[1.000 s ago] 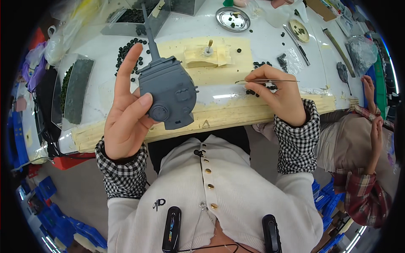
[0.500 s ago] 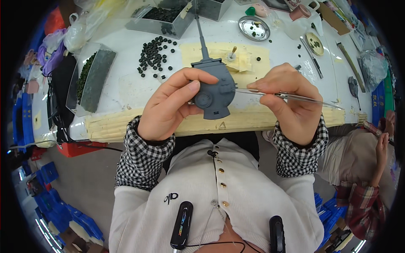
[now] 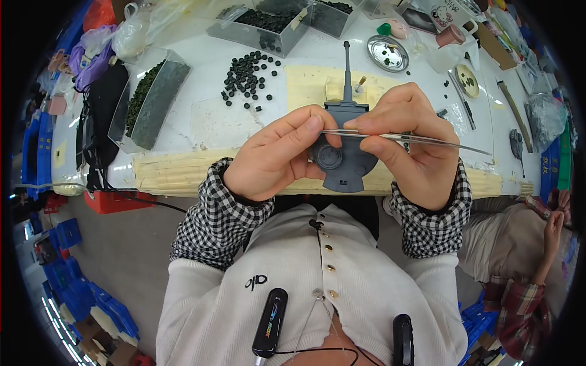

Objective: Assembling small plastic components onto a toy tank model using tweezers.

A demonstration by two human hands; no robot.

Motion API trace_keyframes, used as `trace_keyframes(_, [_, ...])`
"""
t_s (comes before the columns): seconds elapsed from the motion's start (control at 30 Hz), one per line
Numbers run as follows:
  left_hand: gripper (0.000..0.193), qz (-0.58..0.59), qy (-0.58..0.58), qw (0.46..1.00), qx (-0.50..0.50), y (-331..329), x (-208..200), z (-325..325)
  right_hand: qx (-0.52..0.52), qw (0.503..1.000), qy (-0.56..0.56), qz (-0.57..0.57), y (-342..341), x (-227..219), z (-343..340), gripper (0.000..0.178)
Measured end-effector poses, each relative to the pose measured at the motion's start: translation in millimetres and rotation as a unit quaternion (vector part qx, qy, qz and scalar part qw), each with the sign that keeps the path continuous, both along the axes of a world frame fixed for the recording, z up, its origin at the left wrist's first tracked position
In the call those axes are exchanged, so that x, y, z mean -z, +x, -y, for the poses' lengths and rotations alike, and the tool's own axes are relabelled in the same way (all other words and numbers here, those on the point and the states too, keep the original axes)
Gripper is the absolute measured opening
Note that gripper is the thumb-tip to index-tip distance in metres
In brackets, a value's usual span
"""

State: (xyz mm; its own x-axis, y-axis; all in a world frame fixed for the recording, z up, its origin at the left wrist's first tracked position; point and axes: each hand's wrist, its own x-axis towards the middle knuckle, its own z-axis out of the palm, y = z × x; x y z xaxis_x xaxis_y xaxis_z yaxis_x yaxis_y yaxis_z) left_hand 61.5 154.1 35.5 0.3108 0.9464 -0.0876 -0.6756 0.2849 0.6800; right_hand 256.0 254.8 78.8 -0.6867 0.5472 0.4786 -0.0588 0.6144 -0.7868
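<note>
My left hand (image 3: 278, 149) is closed on the left side of a dark grey model tank turret (image 3: 348, 161), held above the table's front edge. Its long gun barrel (image 3: 347, 76) points away from me, and a round hatch sits at its near left. In my right hand (image 3: 415, 140) is a pair of metal tweezers (image 3: 421, 139), pinched between thumb and fingers. The tweezers lie across the turret, their tips beside my left thumb and index finger. Whether the tips hold a small part is too fine to make out.
Loose black wheels (image 3: 247, 76) lie left of the barrel. Clear bins (image 3: 165, 91) of small parts stand left and behind. A round metal dish (image 3: 387, 53), a second pair of tweezers (image 3: 462, 97) and a yellowish dish (image 3: 467, 79) are at right. Another person's hand (image 3: 553, 229) shows far right.
The tweezers' tips have gone from the turret's right edge across to its left side, near my left fingers. My head view has shifted, and the barrel now points straighter away.
</note>
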Motion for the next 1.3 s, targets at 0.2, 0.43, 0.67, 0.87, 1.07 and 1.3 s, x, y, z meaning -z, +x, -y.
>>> trace_keyframes(0.2, [0.022,-0.03,0.006,0.998,-0.05,5,0,2,-0.002,1.0,0.009,0.006,1,0,0,0.014])
trace_keyframes(0.43, [0.021,-0.228,0.073,0.956,-0.172,11,-1,2,0.049,0.998,-0.004,-0.042,2,7,7,0.014])
trace_keyframes(0.67, [0.017,-0.229,0.1,0.95,-0.187,15,-3,2,0.062,0.996,0.067,-0.023,-2,5,8,0.015])
trace_keyframes(0.87, [0.017,-0.225,0.106,0.948,-0.198,16,-2,2,0.065,0.995,0.077,-0.021,-3,4,9,0.015])
trace_keyframes(1.07, [0.017,-0.236,0.106,0.944,-0.205,14,-3,1,0.073,0.993,0.089,-0.018,-4,4,9,0.015])
trace_keyframes(1.3, [0.017,-0.247,0.11,0.941,-0.202,14,-4,2,0.067,0.994,0.09,0.0,-5,2,10,0.013])
